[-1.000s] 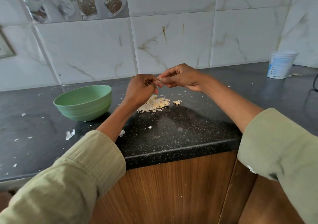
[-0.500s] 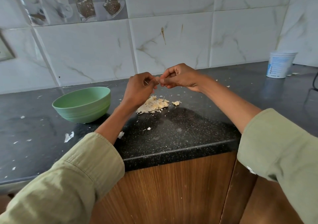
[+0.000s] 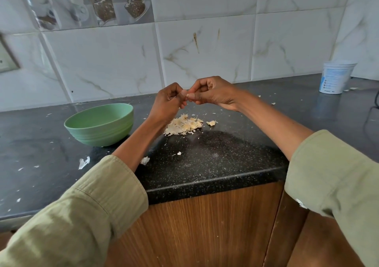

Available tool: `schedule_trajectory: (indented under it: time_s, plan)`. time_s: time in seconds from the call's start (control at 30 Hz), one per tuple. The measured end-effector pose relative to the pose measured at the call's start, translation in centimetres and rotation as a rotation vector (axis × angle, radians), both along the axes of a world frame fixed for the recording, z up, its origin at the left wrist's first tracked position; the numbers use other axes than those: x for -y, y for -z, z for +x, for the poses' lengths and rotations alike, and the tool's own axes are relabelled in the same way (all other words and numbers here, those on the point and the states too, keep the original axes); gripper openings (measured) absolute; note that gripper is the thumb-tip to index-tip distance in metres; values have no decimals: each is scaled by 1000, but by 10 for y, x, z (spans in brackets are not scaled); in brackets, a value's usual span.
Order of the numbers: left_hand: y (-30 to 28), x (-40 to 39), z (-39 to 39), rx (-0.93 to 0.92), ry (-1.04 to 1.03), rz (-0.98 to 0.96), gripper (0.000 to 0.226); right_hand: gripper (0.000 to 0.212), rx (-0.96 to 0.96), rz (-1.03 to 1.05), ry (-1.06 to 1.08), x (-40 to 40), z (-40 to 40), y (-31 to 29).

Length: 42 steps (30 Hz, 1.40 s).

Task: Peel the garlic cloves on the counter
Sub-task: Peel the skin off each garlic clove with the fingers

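At the far left of the dark speckled stone worktop (image 3: 215, 155) lie loose scraps of white garlic skin (image 3: 84, 162), and behind them stands your pale green ribbed plastic bowl (image 3: 99, 124), upright (what it holds cannot be seen from this angle). Your left hand (image 3: 166, 102) is raised above the worktop with its fingers (image 3: 176, 94) curled in, tips meeting those of your right hand (image 3: 213, 92). Both hands seem to pinch one small thing between them, presumably a garlic clove, though it is hidden by your fingertips and I cannot tell for sure. Directly below the hands sits the cream-coloured heap of garlic cloves and papery peelings (image 3: 184, 125), with one stray piece (image 3: 211, 123) just beside it to the right. Your rolled olive-green sleeves (image 3: 98, 201) frame the view. Far right, near the marble-patterned wall tiles (image 3: 205, 51), stands a white plastic tub with blue print (image 3: 336, 77), well apart from the heap.
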<state>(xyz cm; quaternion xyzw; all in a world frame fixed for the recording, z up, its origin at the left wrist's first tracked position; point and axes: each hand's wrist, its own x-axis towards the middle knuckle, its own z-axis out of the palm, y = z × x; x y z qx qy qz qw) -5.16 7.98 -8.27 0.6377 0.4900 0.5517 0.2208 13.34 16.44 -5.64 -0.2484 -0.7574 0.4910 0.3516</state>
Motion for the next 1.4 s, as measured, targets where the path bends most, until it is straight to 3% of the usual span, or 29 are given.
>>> schedule_trajectory:
  time_s: [0.27, 0.53, 0.77, 1.4]
  plan:
    - [1, -4, -2, 70, 7, -81, 5, 21, -33, 110, 26, -2, 1, 2]
    - [-3, -2, -1, 110, -35, -99, 18, 28, -11, 178, 76, -4, 2, 1]
    - [-4, -1, -1, 143, -51, -105, 12, 19, 28, 313, 167, -2, 0, 2]
    - [-4, 0, -4, 92, -62, 39, 24, 26, -19, 199, 161, 0, 0, -1]
